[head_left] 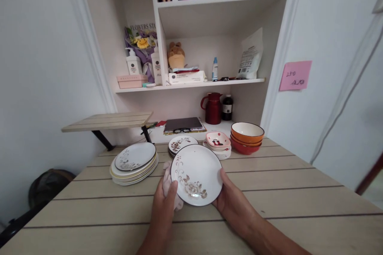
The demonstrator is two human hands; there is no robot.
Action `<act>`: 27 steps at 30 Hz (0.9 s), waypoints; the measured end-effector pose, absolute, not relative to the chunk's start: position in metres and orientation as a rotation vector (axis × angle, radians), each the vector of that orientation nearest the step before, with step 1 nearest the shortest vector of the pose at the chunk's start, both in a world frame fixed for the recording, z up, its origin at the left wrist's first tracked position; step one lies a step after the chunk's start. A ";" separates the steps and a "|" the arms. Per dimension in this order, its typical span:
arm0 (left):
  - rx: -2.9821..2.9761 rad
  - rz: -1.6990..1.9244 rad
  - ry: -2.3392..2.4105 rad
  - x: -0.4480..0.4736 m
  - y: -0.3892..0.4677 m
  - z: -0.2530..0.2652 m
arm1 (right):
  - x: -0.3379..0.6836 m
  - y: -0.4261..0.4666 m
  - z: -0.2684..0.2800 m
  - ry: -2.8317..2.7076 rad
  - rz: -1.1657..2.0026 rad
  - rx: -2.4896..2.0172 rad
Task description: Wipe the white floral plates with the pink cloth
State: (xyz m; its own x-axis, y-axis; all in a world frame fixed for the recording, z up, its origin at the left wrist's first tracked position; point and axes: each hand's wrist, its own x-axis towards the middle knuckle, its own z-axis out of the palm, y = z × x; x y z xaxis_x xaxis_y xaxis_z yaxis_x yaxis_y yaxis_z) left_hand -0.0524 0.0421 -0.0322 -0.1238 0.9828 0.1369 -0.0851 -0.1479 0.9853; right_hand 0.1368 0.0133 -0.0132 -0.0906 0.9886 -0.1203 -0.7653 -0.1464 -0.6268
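Note:
A white plate (199, 169) with a dark rim and a brown flower pattern is tilted toward me above the table. My left hand (165, 199) is closed on its left edge, thumb on the rim, with a pale pinkish cloth (168, 183) bunched between the hand and the plate. Around the lower right edge curls my right hand (230, 199), its fingers partly hidden behind the plate. To the left stands a stack of plates (134, 157), the top one bearing a similar pattern. Just behind the held plate sit smaller flowered plates (181, 142), partly covered by it.
Orange and red bowls (247, 135) are stacked at the back right, beside a small pink-rimmed dish (218, 139) on white dishes. A red jug (213, 107), a dark bottle (227, 107) and a laptop (183, 124) with glasses lie behind. A raised wooden shelf (110, 120) stands at left.

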 end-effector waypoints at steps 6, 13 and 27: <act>1.184 1.449 1.110 -0.051 0.041 -0.030 | 0.138 0.016 -0.020 -0.476 1.656 -0.587; 1.163 1.462 1.078 -0.048 0.036 -0.024 | 0.138 0.014 -0.016 -0.453 1.695 -0.557; 1.061 1.483 0.988 -0.050 0.036 -0.026 | 0.139 0.010 -0.012 -0.545 1.831 -0.433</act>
State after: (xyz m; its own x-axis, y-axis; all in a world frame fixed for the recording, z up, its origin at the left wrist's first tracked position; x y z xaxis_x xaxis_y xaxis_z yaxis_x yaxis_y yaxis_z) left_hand -0.0499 0.0361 -0.0261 -0.0943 0.9876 0.1255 -0.2653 -0.1464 0.9530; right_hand 0.1391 0.0103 -0.0124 -0.3107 0.9501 -0.0274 -0.7803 -0.2714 -0.5634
